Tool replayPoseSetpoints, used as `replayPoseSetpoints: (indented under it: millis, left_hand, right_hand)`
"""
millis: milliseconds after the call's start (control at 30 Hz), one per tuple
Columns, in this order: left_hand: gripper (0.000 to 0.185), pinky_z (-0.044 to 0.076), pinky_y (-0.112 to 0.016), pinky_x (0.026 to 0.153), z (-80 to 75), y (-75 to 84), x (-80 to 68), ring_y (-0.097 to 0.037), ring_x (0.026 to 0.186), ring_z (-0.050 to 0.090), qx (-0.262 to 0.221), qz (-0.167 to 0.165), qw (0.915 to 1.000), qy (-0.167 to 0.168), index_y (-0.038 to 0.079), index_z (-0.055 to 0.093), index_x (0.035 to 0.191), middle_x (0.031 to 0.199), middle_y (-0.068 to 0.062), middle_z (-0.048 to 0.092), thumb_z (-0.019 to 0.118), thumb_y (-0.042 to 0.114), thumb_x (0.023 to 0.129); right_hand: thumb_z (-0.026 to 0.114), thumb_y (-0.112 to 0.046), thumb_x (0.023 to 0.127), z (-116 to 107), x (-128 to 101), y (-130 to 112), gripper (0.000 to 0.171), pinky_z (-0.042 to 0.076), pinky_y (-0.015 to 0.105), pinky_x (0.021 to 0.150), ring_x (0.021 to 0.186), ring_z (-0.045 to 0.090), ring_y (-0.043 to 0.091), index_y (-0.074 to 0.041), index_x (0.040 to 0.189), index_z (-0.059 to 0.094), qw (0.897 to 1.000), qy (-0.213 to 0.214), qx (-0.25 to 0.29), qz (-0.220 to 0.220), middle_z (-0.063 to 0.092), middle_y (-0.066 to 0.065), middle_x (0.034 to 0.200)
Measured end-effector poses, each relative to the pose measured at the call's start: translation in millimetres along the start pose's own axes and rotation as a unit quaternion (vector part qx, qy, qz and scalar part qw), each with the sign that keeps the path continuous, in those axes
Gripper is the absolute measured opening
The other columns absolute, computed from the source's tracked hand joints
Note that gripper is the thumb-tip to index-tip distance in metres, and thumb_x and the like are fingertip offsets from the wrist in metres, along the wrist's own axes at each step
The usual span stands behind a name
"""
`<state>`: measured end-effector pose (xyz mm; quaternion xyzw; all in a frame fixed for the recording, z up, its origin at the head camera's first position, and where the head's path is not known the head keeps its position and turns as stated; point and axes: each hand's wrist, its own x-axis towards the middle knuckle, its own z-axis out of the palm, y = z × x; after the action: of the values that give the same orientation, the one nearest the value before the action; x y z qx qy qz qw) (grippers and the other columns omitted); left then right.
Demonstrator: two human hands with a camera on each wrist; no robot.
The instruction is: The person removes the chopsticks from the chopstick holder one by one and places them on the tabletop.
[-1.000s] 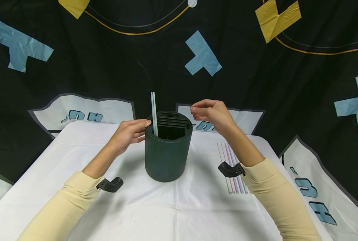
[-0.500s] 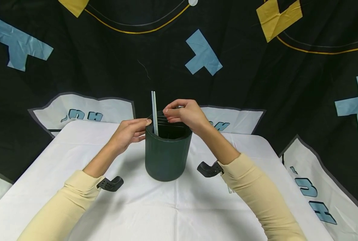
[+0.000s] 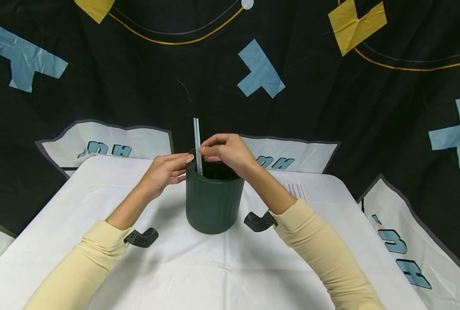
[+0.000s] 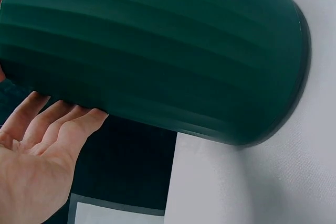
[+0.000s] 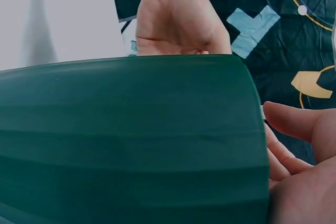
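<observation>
A dark green, round utensil holder (image 3: 214, 206) stands upright on the white-covered table in the head view. Two thin pale straws (image 3: 196, 133) rise from the left of its opening. My left hand (image 3: 165, 174) holds the holder's left side, its thumb over the rim. In the left wrist view, the fingertips (image 4: 100, 113) of that hand meet the holder's ribbed wall. Over the opening, my right hand (image 3: 230, 153) pinches at the straws just above the rim, hiding the slotted back part of the top. The right wrist view shows its thumb (image 5: 286, 118) beside a white bit of straw.
Several pale coloured straws (image 3: 296, 190) lie on the white tablecloth (image 3: 199, 267) to the right, mostly behind the right forearm. A black curtain (image 3: 144, 82) with blue and yellow patches hangs behind the table.
My right hand has moved left from beside the holder, across its top, to the standing straws. The left hand and the holder have stayed in place.
</observation>
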<state>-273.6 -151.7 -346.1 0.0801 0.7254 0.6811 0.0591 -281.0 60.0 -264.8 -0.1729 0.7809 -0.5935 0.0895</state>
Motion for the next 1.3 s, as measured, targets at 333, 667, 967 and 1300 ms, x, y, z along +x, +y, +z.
replayPoseSetpoints:
  millis: [333, 667, 967, 1300]
  left_hand:
    - [0.06, 0.055, -0.042, 0.099, 1.2, 0.3, -1.7, -0.031, 0.128, 0.062, 0.014, 0.007, 0.9999, -0.002, 0.002, 0.054, 0.144, 0.141, -0.018, 0.061, 0.063, 0.041, 0.099]
    - [0.06, 0.055, -0.043, 0.1, 2.1, 0.8, -1.7, -0.031, 0.127, 0.062, 0.01, 0.003, 0.9999, 0.001, 0.003, 0.055, 0.143, 0.141, -0.016, 0.061, 0.065, 0.041, 0.098]
    - [0.061, 0.054, -0.043, 0.101, 1.9, 1.8, -1.3, -0.032, 0.128, 0.06, 0.005, -0.001, 1.0, 0.006, 0.003, 0.054, 0.144, 0.143, -0.016, 0.059, 0.066, 0.04, 0.097]
    - [0.06, 0.055, -0.04, 0.099, 2.7, 1.2, -2.2, -0.031, 0.128, 0.06, 0.005, -0.001, 0.9999, 0.01, 0.003, 0.055, 0.144, 0.143, -0.016, 0.059, 0.066, 0.039, 0.098]
  right_hand:
    - [0.075, -0.01, 0.091, 5, -1, 6, 0.008, 0.061, 0.034, 0.088, 0.094, 0.069, 0.023, -0.004, 0.095, 0.074, 0.999, 0.015, -0.024, -0.023, 0.072, 0.008, 0.098]
    - [0.072, -0.008, 0.093, -1, -5, -2, 0.008, 0.063, 0.033, 0.085, 0.087, 0.074, 0.021, -0.003, 0.099, 0.072, 0.999, 0.031, 0.016, -0.006, 0.071, 0.011, 0.099]
    - [0.069, -0.006, 0.095, -18, -12, -13, 0.008, 0.063, 0.036, 0.084, 0.087, 0.076, 0.022, -0.003, 0.102, 0.069, 0.996, 0.046, 0.07, 0.005, 0.072, 0.016, 0.105]
    - [0.068, -0.009, 0.096, -37, -21, -20, 0.008, 0.063, 0.04, 0.084, 0.084, 0.077, 0.024, -0.005, 0.103, 0.066, 0.988, 0.086, 0.129, -0.009, 0.071, 0.016, 0.107]
